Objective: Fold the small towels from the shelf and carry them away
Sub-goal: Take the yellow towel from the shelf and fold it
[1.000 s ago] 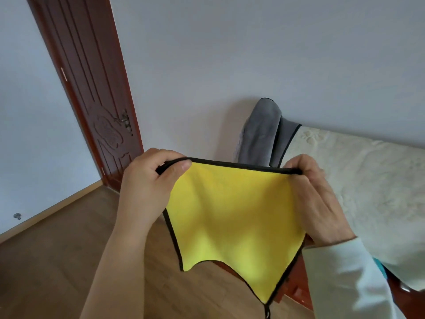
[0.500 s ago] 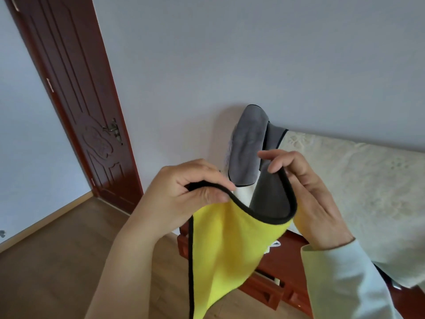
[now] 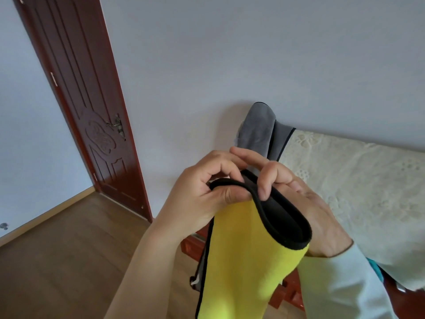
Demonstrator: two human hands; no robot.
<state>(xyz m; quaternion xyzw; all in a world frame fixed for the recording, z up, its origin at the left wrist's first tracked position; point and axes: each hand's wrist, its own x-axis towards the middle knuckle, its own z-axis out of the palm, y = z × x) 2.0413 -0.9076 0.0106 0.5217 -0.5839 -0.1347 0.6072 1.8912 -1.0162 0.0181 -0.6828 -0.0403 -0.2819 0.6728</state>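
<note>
The yellow towel (image 3: pixel 243 261), black-edged and dark grey inside, hangs doubled over at centre frame, its top edge looped between both hands. The left hand (image 3: pixel 197 203) pinches the hem, thumb and fingers (image 3: pixel 232 195) curled on it. The right hand (image 3: pixel 305 203) is just beside it, with fingers hooked over the same black edge, holding the towel. The grey towels (image 3: pixel 257 130) drape behind the hands, centre-right, beside a cream lace cover (image 3: pixel 356 180). A dark red door (image 3: pixel 92 111) is at left and a wood floor (image 3: pixel 69 249) at lower left.
</note>
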